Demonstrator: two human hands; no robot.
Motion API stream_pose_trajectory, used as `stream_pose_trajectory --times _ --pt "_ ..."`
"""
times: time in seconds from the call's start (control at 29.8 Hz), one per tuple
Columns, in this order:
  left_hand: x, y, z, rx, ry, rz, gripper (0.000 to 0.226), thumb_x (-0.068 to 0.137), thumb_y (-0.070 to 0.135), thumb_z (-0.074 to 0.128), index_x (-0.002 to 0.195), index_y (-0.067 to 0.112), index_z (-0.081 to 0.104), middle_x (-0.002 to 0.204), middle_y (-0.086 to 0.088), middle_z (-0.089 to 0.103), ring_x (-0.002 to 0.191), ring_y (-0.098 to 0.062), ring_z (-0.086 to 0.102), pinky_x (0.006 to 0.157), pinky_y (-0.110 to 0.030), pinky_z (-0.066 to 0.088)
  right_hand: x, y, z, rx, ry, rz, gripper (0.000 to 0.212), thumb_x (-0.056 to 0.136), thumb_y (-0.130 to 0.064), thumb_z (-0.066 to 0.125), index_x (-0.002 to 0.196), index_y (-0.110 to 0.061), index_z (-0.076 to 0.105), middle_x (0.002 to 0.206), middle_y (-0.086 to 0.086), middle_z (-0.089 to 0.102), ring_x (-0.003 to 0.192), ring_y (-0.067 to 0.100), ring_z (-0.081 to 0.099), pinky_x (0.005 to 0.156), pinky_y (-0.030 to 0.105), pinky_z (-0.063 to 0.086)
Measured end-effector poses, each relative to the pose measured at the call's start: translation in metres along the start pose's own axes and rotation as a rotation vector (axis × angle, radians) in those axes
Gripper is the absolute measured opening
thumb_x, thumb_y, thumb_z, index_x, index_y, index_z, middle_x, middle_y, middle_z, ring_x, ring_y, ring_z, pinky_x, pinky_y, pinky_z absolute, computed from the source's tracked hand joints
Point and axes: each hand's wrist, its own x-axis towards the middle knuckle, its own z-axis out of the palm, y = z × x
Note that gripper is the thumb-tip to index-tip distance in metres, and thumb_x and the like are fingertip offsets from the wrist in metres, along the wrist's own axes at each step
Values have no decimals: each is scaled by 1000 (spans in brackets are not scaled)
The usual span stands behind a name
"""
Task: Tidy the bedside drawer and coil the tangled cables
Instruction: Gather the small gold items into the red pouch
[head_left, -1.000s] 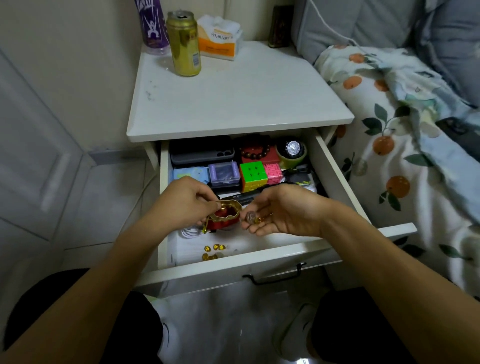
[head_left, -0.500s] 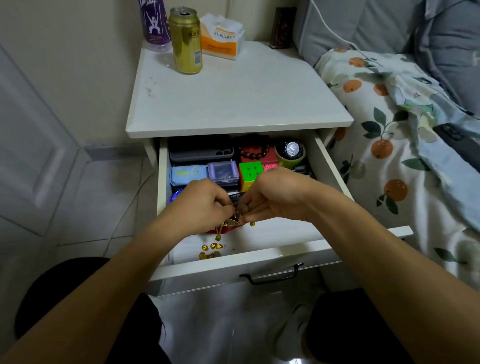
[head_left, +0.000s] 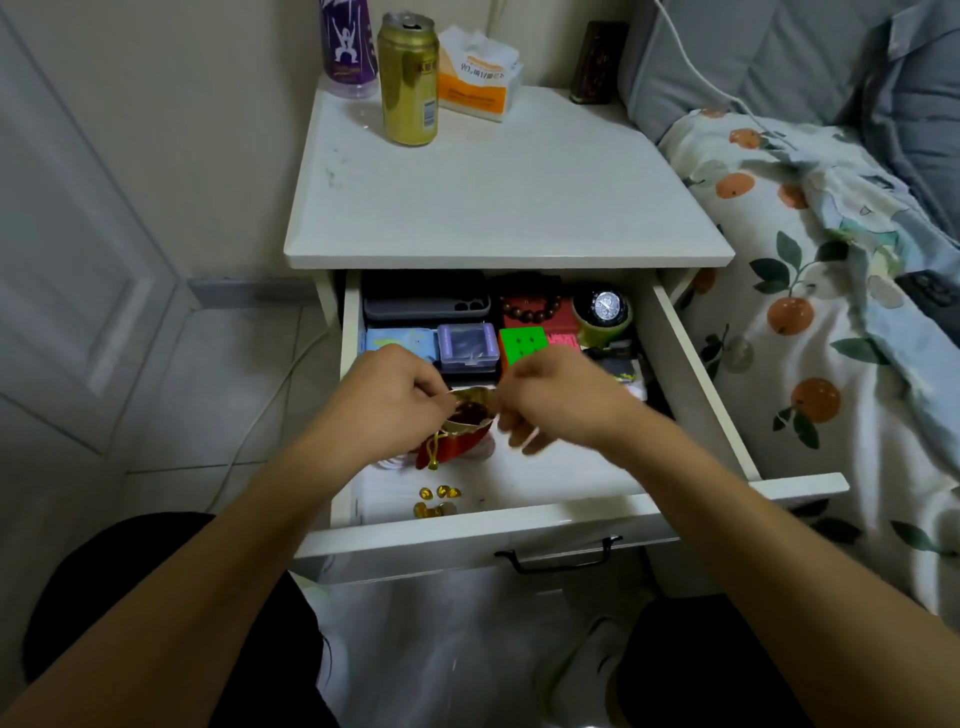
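I cannot make out the right hand (head_left: 550, 397) clearly: its fingers are motion-blurred, and whether they pinch the rim of the pouch (head_left: 460, 428) or anything else I cannot tell. The left hand (head_left: 395, 395) covers part of the pouch mouth, and its fingertips are curled, pinching the gold rim on the left side. The pouch, red with a gold lining, hangs open between both hands, above the front half of the open drawer (head_left: 519, 525). Under it I see a bit of white cable (head_left: 387, 464), mostly hidden by the pouch and the left wrist. A few gold beads (head_left: 436, 501) lie loose on the drawer floor near the front wall. The back of the drawer sits in shadow; I can identify a phone case (head_left: 426, 304), a clear box (head_left: 467, 345), a cube (head_left: 522, 343), a bracelet (head_left: 532, 312) and a watch (head_left: 605, 306). Dark items right of the hands are unclear. On the counter (head_left: 509, 208) stands a can (head_left: 408, 80).
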Motion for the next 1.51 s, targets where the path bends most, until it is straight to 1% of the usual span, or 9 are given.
stream_pose_trajectory --times 0.17,0.27,0.37,0.57,0.77,0.9,1.01,1.34,1.51 --pt "-7 -11 -16 -37 49 -66 22 90 15 64 72 23 73 55 12 67 53 -10 66 51 -22 55 11 3 35 -668 -369 -74 28 94 -21 51 112 -10 69 118 8 66 106 26 61 89 32 51" --pt "-10 -14 -20 -41 56 -71 20 91 17 64 74 23 73 58 2 69 53 -15 68 57 -30 60 18 -2 58 -782 -470 -120 38 96 -43 53 113 -10 62 125 6 59 110 24 54 90 28 43" --pt "-12 -15 -22 -46 63 -52 18 89 16 64 76 17 76 60 2 69 57 -8 66 60 -24 57 27 -5 70 -873 -521 -130 41 99 -41 50 128 -14 59 127 8 60 112 25 55 100 35 44" --pt "-14 -18 -28 -75 59 -52 20 91 18 64 73 20 75 57 8 67 57 -3 65 59 -22 56 35 -9 80 -891 -581 -82 40 98 -38 52 132 -19 60 131 7 59 116 24 54 93 28 39" --pt "-13 -14 -25 -88 52 -35 20 90 16 64 74 17 76 55 14 66 56 -5 65 57 -15 54 33 -9 81 -865 -601 -45 41 99 -36 47 134 -19 58 141 4 53 126 23 48 110 37 37" --pt "-13 -12 -23 -99 54 -31 19 91 16 65 75 18 76 54 8 67 57 -9 66 67 -30 61 36 -12 89 -910 -597 -66 37 100 -36 49 127 -14 60 113 5 62 102 22 55 87 31 43" --pt "-13 -11 -23 -110 60 -29 18 91 17 65 78 16 78 58 8 68 61 -11 67 70 -36 61 38 -15 93 -909 -547 -56 36 97 -38 56 124 -14 59 90 1 50 90 21 48 80 31 37" --pt "-11 -16 -25 -94 68 -36 20 91 18 66 74 19 76 56 12 66 57 -7 66 63 -25 59 37 -12 94 -894 -500 -43 37 97 -36 55 125 -12 59 106 5 53 96 20 48 85 29 39" --pt "-9 -16 -24 -93 59 -44 21 90 17 66 72 21 75 59 5 69 58 -14 68 64 -32 61 38 -7 92 -843 -496 3 42 97 -41 53 129 -15 59 122 6 58 106 21 53 91 31 42"
